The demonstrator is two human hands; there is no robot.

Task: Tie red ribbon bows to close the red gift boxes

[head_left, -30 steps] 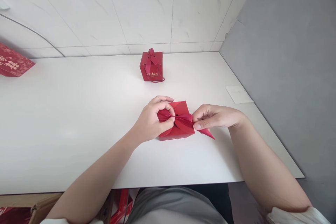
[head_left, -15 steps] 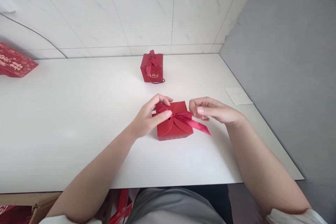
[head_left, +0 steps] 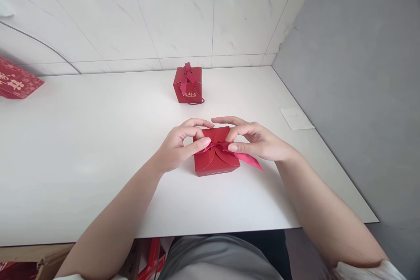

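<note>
In front of me on the white table stands a small red gift box [head_left: 216,164], its curved top flaps folded together. A shiny red ribbon [head_left: 247,159] is tied across its top, with one tail trailing off to the right. My left hand [head_left: 183,142] pinches the left part of the ribbon between thumb and forefinger. On the other side, my right hand [head_left: 254,140] grips the right loop close to the knot, thumb in front. The fingers of both hands partly cover the box's back edge and the bow.
Farther back stands a second red box [head_left: 188,85] with a bow and a cord handle. A white paper square [head_left: 297,119] lies at the right, near the grey wall [head_left: 357,74]. Red printed packaging [head_left: 21,79] is at the far left; a cardboard box [head_left: 52,260] sits below the table edge.
My right hand has moved left onto the ribbon and taken hold of its right loop. My left hand has shifted slightly left and now pinches the ribbon's left part.
</note>
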